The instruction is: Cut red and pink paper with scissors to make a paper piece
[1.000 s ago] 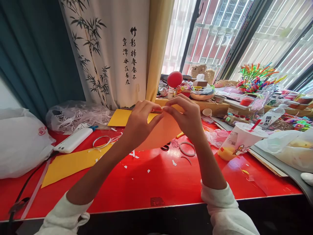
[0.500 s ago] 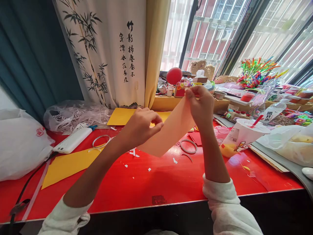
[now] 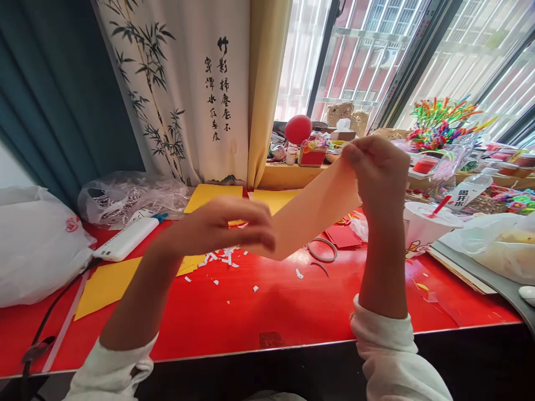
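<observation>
My right hand (image 3: 378, 167) pinches the upper right corner of a pale orange sheet of paper (image 3: 311, 214), which hangs slanting down to the left above the red table (image 3: 292, 312). Beside the sheet's lower left end is my left hand (image 3: 225, 225), slightly blurred, with its thumb and fingers apart. Its fingertips overlap the sheet's edge in view; whether they touch it I cannot tell. Yellow sheets (image 3: 215, 197) lie behind the left hand, and another yellow piece (image 3: 106, 284) lies under the left forearm.
White paper scraps (image 3: 228, 256) and a ring-shaped bangle (image 3: 322, 250) lie on the table. A drink cup with a red straw (image 3: 430, 223) stands at right. At left are a white plastic bag (image 3: 37, 250) and a white power strip (image 3: 125, 239). Red paper (image 3: 345, 236) lies behind the bangle.
My right hand has moved right and slightly up, drawing the orange sheet along. My left hand has shifted left and a little down, its fingers now more stretched out.
</observation>
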Available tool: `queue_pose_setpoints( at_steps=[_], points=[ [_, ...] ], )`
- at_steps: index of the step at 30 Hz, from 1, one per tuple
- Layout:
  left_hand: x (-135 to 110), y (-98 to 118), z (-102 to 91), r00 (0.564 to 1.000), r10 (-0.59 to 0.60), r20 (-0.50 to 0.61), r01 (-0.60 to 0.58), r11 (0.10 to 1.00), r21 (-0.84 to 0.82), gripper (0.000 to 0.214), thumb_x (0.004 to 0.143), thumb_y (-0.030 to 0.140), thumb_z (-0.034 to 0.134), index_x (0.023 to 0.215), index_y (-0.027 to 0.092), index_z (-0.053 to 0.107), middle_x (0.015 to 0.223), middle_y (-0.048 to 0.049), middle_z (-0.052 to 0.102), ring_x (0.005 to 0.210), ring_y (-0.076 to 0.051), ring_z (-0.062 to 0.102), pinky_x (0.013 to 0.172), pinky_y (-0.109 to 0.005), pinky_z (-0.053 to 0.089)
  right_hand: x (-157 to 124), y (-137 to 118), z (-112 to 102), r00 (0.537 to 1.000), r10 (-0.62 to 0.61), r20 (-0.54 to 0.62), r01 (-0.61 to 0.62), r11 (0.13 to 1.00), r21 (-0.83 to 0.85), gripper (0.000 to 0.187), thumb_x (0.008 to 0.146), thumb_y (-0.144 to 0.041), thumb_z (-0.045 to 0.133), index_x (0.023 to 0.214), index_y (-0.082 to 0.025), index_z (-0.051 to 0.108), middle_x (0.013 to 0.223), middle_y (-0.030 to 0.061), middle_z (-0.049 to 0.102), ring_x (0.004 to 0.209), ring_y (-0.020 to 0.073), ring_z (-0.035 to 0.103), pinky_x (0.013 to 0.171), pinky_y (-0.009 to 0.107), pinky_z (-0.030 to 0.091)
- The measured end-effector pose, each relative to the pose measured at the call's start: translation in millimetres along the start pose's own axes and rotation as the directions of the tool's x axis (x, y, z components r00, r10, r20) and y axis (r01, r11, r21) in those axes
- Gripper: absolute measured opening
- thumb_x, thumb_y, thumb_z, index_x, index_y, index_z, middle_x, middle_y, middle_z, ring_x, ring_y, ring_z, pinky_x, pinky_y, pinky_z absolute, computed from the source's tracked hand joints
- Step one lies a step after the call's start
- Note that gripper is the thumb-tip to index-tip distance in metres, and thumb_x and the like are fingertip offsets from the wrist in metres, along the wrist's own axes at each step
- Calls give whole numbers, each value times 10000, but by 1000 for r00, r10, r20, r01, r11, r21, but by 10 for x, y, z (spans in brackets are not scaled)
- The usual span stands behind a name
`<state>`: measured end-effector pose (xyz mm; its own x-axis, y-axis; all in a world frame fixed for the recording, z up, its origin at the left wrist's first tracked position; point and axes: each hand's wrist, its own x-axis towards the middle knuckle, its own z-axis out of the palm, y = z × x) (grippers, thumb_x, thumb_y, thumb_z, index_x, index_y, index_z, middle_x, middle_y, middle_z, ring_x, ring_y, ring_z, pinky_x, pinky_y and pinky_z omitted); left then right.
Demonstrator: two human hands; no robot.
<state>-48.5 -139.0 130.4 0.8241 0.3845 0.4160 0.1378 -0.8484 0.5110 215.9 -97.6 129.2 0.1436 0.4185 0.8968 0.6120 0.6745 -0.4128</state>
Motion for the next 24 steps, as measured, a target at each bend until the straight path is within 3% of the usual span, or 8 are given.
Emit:
queue_pose_setpoints(
  at_steps=[1,2,3,6,9,14,19,24],
  points=[
    [31,-16,32,978,14,-208,-5,999,46,180,898,326,507,814,230,634,806,-23,666,728,-130,604,653,-257,467,-38,-96,33,999,-29,20,28,999,22,87,822,-278,617,747,-235,608,767,-10,641,745,164,586,688,330,453],
    [68,-41,77,927,30,-375,16,993,119,181,890,355,518,834,223,628,823,-24,664,738,-132,599,650,-259,462,-81,-197,73,997,-65,50,63,997,37,90,821,-274,620,746,-225,608,770,-18,641,751,159,589,697,327,455],
    [108,-71,130,880,43,-473,68,974,216,183,874,377,540,853,216,625,850,-25,665,764,-133,596,666,-259,461,-127,-298,119,990,-109,86,105,993,47,99,819,-269,623,736,-220,603,761,-24,637,746,151,586,701,321,453],
    [205,-149,281,812,110,-574,157,905,396,194,845,389,582,821,198,605,831,-11,662,757,-124,585,673,-248,448,-258,-550,246,950,-215,226,204,976,69,131,837,-249,604,713,-218,576,729,-31,616,721,132,568,713,309,438],
    [233,-158,349,777,121,-618,195,887,418,181,864,350,563,778,191,579,781,-1,653,714,-113,577,633,-236,429,-335,-672,306,932,-231,281,222,973,66,158,859,-241,576,706,-220,547,718,-30,602,709,131,551,729,315,424],
    [208,-125,315,806,100,-584,193,888,417,161,863,296,561,742,189,561,760,4,649,712,-109,583,636,-232,429,-294,-558,333,950,-183,254,178,983,44,165,857,-287,578,711,-219,541,737,-15,613,723,144,557,736,324,422],
    [217,-197,297,862,106,-496,146,885,442,125,833,197,579,714,169,551,701,15,611,682,-97,567,645,-218,424,-148,-140,397,986,-32,161,21,997,70,178,852,-325,561,718,-208,569,743,-7,620,728,145,571,693,306,436],
    [235,-245,302,929,53,-366,123,890,440,114,820,179,572,712,159,542,694,7,599,661,-100,543,631,-220,410,-64,225,432,996,61,57,-60,998,-18,144,832,-284,575,717,-199,594,708,-10,611,690,145,552,675,312,421]
  ],
)
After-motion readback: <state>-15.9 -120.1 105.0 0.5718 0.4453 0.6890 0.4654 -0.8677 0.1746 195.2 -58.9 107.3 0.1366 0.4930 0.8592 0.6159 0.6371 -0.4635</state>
